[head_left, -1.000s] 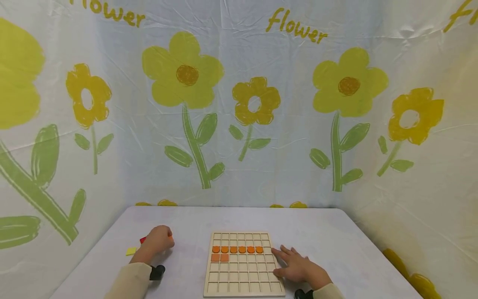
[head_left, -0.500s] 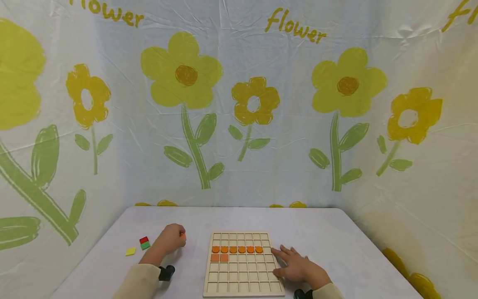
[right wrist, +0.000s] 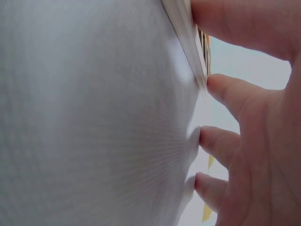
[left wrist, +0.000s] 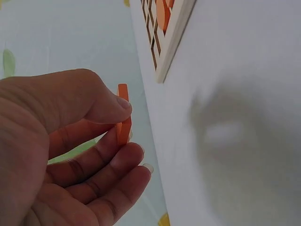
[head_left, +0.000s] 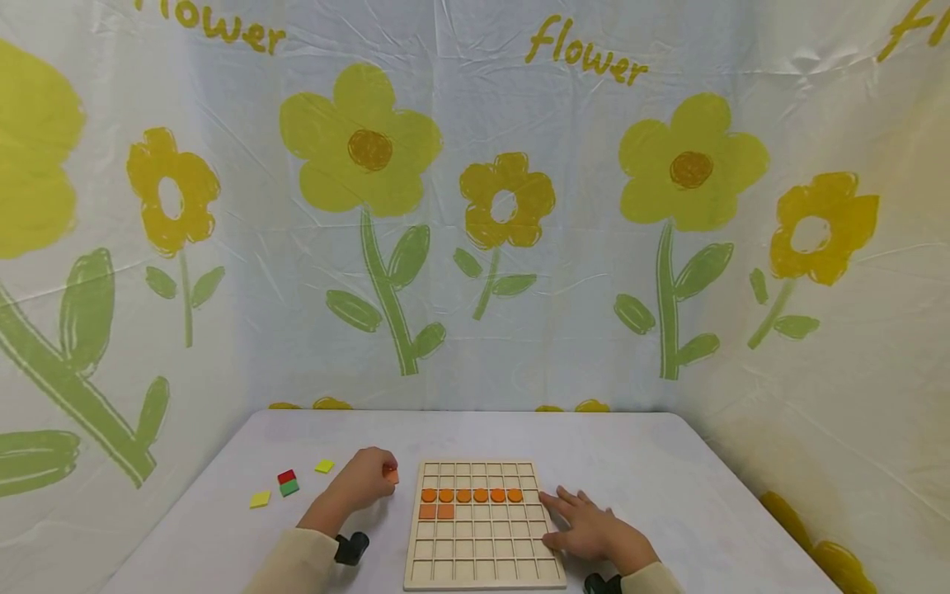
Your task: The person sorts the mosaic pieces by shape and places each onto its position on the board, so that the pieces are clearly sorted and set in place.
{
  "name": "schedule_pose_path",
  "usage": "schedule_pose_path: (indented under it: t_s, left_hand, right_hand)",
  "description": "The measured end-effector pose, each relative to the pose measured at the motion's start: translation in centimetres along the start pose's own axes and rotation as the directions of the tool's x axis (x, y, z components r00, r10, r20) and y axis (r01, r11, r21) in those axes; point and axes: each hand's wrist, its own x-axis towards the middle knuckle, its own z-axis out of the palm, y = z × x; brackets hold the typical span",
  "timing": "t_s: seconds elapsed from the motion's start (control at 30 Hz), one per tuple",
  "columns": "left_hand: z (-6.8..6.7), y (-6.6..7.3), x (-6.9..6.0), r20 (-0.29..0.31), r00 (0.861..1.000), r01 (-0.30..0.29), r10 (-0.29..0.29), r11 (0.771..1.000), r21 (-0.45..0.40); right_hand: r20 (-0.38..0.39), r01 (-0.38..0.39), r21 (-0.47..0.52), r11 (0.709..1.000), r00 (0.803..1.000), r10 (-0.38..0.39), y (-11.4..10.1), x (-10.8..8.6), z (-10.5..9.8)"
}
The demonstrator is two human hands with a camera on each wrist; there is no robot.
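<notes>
My left hand (head_left: 361, 478) pinches an orange square tile (left wrist: 123, 115) between thumb and fingers, above the table just left of a wooden grid board (head_left: 490, 551). On the board, a row of several orange round pieces (head_left: 463, 496) fills one line of cells. Below its left end lie two orange square tiles (head_left: 436, 512), side by side. My right hand (head_left: 586, 526) rests at the board's right edge, fingers spread, with thumb and index fingertip touching that edge. In the right wrist view, other fingertips of it touch the tabletop.
On the left of the white table (head_left: 609, 445) lie a red tile (head_left: 286, 477), a green tile (head_left: 289, 488) against it, a yellow tile (head_left: 260, 500) and a second yellow tile (head_left: 324, 467). A flower-printed cloth (head_left: 579, 346) hangs behind the table.
My left hand has moved right, toward the board, carrying the orange square tile. The red, green and second yellow tiles have come into sight behind it. My right hand has stayed put.
</notes>
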Motion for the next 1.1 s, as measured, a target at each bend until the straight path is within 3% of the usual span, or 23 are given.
schedule_pose_path:
  t_s: [0.33, 0.53, 0.83, 1.1]
  left_hand:
    - [0.6, 1.9, -0.5, 0.023, 1.000, -0.014, 0.015, 0.999, -0.038]
    - [1.1, 3.2, -0.6, 0.041, 0.997, -0.070, 0.072, 0.996, -0.049]
    - [1.9, 4.2, -1.1, 0.071, 0.977, -0.195, 0.199, 0.979, -0.065]
    - [3.0, 4.9, -1.1, 0.117, 0.964, -0.227, 0.238, 0.969, -0.101]
  right_hand:
    - [0.009, -0.004, 0.006, 1.000, 1.000, 0.004, -0.1, 0.1, -0.1]
    - [0.011, 0.001, 0.011, 1.000, 1.000, -0.001, -0.1, -0.1, -0.4]
    - [0.006, 0.010, 0.013, 1.000, 1.000, -0.010, -0.1, -0.2, -0.4]
    - [0.010, 0.006, 0.025, 1.000, 1.000, -0.006, -0.1, -0.1, -0.2]
